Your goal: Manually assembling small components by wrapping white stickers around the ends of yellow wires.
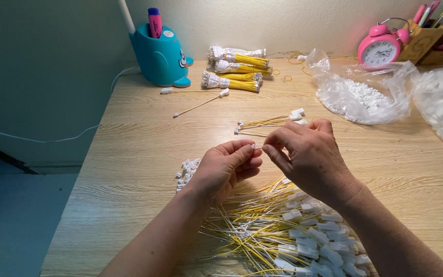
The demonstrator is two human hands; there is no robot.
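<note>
Both the left hand [226,166] and right hand [308,154] have their fingers pinched on a tiny white plastic connector [256,146] mid-worktop. At twelve o'clock lie few finished yellow-and-white wire leads [270,122]; at six, a large loose wire pile [283,231] remains.

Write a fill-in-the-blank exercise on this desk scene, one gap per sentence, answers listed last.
1. The left hand and right hand pinch a small white piece ____ them.
2. The alarm clock at the back is ____ in colour.
3. The bundled wires near the wall are white and ____.
4. The teal holder stands on the ____ desk.

Answers: between; pink; yellow; wooden
</note>
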